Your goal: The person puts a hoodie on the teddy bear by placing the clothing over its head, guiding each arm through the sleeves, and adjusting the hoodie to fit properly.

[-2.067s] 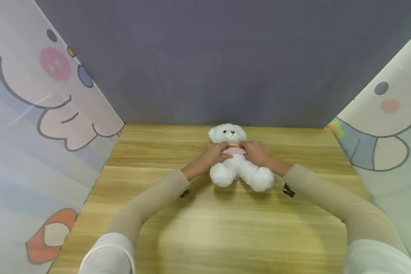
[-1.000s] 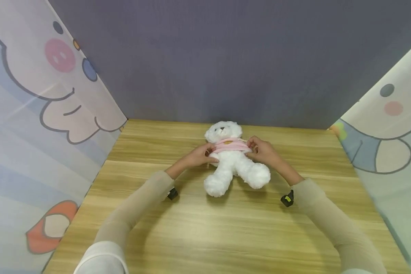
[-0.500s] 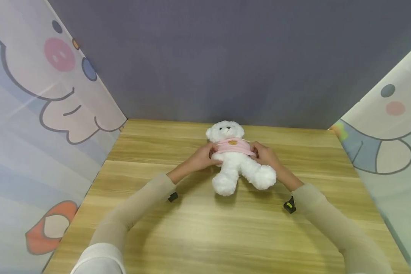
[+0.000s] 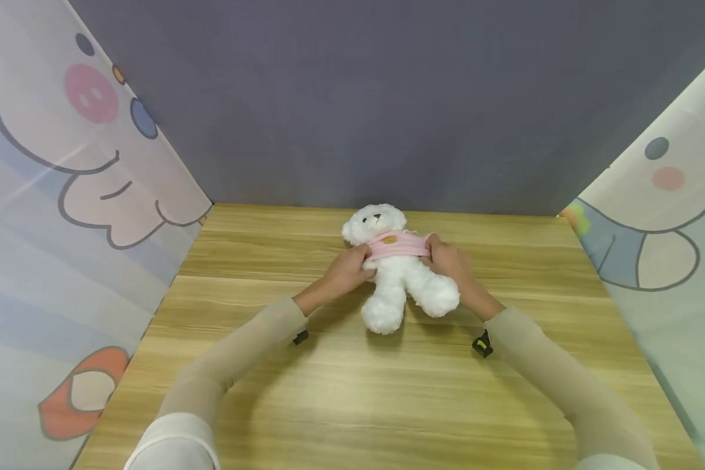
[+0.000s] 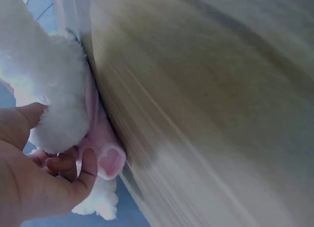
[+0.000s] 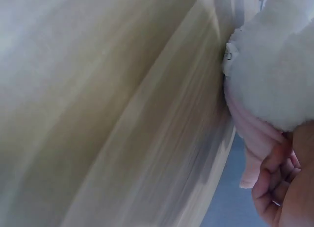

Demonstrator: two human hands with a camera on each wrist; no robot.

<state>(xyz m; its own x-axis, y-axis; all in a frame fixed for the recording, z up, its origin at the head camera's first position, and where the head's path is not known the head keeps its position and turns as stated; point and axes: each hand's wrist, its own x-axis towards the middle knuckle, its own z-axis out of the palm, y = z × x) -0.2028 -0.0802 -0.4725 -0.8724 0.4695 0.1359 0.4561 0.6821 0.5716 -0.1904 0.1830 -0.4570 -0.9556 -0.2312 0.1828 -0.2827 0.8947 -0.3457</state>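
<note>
A white teddy bear (image 4: pixel 392 287) lies on its back, head toward the rear wall, wearing a pink shirt (image 4: pixel 401 244) bunched over its chest. At the image-left edge of the shirt my left hand (image 4: pixel 344 269) grips the cloth, thumb against the fur. My right hand (image 4: pixel 452 264) pinches the opposite edge of the hem. In the left wrist view a pink sleeve (image 5: pixel 111 161) hangs with its open end showing, beside curled fingers. The right wrist view has fingers (image 6: pixel 267 180) bent at the pink cloth and a small white tag (image 6: pixel 229 57) under the bear. The bear's arms are hidden.
The bear lies near the back of a wood-grain table (image 4: pixel 352 391), which ends at a grey panel (image 4: pixel 364 117). Cartoon-printed sheets (image 4: pixel 29 274) stand along both sides. A small black wrist device (image 4: pixel 482 344) shows under the right forearm, with another under the left.
The pink shirt, a narrow band at the chest earlier, is spread lower and wider. Both hands moved outward to its sides, loosened, then took hold of its edges. The bear shifted slightly left.
</note>
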